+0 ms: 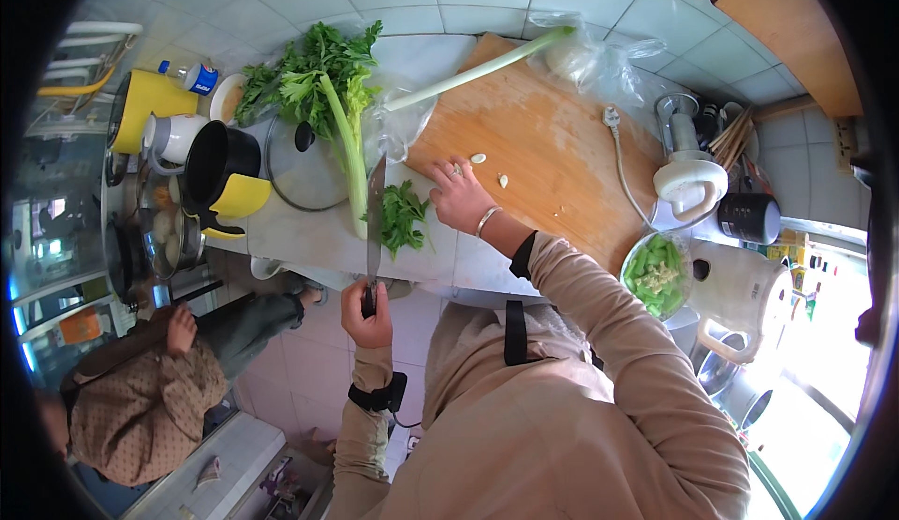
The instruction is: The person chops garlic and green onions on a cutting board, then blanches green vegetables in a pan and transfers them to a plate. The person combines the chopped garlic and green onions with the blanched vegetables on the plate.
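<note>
My left hand [367, 315] grips the black handle of a kitchen knife [376, 211], its blade pointing away from me past the counter's front edge. My right hand [460, 197] is at the near left edge of a wooden cutting board [562, 140], fingers bent downward. Something small and pale shows at its fingertips, too small to make out. Just beyond them lies a peeled garlic clove [478, 158], with another clove [503, 180] to the right. Loose celery leaves [402, 221] rest on the counter between the blade and my right hand.
A celery bunch [344, 112] and a glass lid [305, 169] are at left, beside a black pot [221, 154]. A green onion stalk [484, 70] crosses the board's back corner. A bowl of cut green vegetables [657, 274] and a corded appliance [688, 179] stand right. Another person [147, 407] is at left.
</note>
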{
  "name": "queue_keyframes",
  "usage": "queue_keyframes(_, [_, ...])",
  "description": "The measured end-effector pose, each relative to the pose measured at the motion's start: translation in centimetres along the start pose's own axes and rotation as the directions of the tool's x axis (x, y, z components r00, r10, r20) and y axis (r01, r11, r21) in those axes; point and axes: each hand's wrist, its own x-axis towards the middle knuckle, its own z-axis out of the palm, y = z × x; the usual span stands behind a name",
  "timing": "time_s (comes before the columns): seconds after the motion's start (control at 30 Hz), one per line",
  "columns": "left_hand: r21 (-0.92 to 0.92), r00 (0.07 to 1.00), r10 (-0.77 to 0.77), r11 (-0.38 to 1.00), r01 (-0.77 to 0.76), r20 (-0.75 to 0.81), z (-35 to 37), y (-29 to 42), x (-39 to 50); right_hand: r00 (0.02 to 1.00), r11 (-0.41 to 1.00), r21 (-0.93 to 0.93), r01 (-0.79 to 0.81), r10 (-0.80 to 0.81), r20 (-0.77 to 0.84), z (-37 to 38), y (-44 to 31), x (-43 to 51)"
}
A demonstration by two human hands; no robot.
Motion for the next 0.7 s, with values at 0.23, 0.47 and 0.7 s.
queue_keyframes(0.23, [0.002,0.997,0.031,1.0,-0.031,0.065,0.8,-0.2,-0.3,0.999,0.999,-0.034,-0.033,0.032,-0.021,-0.1,0.2,0.1])
queue_keyframes(0.47, [0.028,0.995,0.045,0.998,-0.048,0.084,1.0,0.2,-0.3,0.98,0.993,0.009,-0.118,0.118,-0.16,-2.2,2.4,-1.5])
queue_keyframes(0.7, [-0.042,0.991,0.007,0.999,-0.001,0.134,2.7,0.1,-0.4,0.998,0.994,0.111,0.017,-0.01,-0.067,-2.1,5.2,-1.7])
